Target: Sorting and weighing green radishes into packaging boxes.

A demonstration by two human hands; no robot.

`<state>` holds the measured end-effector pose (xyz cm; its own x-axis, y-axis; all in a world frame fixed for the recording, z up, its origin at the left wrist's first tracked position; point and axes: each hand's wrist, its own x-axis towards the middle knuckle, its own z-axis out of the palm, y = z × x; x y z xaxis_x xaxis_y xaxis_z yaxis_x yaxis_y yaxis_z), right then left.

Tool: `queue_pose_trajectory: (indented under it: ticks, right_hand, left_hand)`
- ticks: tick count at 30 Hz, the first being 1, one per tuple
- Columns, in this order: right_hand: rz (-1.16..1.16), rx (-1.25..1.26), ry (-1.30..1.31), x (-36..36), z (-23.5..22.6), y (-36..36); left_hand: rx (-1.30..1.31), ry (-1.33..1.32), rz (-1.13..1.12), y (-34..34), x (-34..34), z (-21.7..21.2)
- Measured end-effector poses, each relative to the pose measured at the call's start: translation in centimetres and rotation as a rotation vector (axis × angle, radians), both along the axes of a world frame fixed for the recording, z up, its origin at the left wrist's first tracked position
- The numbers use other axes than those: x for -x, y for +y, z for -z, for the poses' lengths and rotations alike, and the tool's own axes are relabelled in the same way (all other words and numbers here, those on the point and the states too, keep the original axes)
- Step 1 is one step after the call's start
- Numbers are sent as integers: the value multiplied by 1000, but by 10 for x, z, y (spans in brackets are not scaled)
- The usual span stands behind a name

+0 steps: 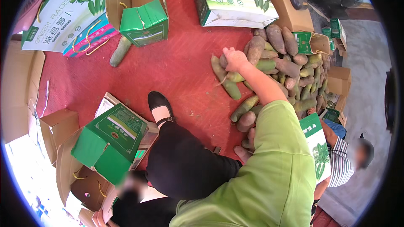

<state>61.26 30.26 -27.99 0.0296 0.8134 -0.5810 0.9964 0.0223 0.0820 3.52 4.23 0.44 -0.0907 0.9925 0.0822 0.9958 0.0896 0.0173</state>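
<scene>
My right hand (pixel 235 60) reaches out over the near-left edge of a heap of long green and muddy brown radishes (pixel 290 67). Its fingers are closed around a brownish radish (pixel 223 61), mostly hidden by the hand. Just left of and below it, a green radish (pixel 230 89) lies on the red floor. At the lower left edge, my left hand (pixel 101 219) shows only in part, its fingers curled over the rim of an open cardboard box (pixel 86 189). A green carton (pixel 110 136) stands beside that box.
White printed cartons (pixel 235 0) and an open green box (pixel 145 23) stand at the back. One loose radish (pixel 120 51) lies by them on the red floor (pixel 185 38). A person in a striped shirt (pixel 340 164) is at the right, near a white-and-green box (pixel 316 147).
</scene>
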Motion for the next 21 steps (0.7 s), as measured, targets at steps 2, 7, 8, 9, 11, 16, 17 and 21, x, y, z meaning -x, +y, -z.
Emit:
queue_pose_trajectory:
  ticks: [2, 7, 8, 9, 11, 16, 17, 21]
  right_hand:
    - [27, 6, 25, 5, -11, -6]
    - [418, -60, 473, -33, -14, 15]
    - [607, -246, 462, -41, -18, 24]
    - [652, -461, 381, -57, -5, 36]
    - [693, -665, 315, -53, 5, 55]
    - [691, -814, 25, 1, -12, 110]
    - [673, -815, -1, 6, -6, 123]
    - [656, -961, 84, 62, 28, 146]
  left_hand:
    - [-1, 58, 26, -5, 2, 1]
    - [-58, 54, 59, -8, 4, 2]
    - [-34, 29, 30, -4, 1, 1]
    - [-39, 29, 31, -3, 1, 2]
    - [2, 8, -18, -1, 1, 0]
    - [-59, -11, 42, 6, -6, -1]
    - [-45, -10, 44, 7, -3, 2]
    - [-22, -43, 0, 0, 2, 5]
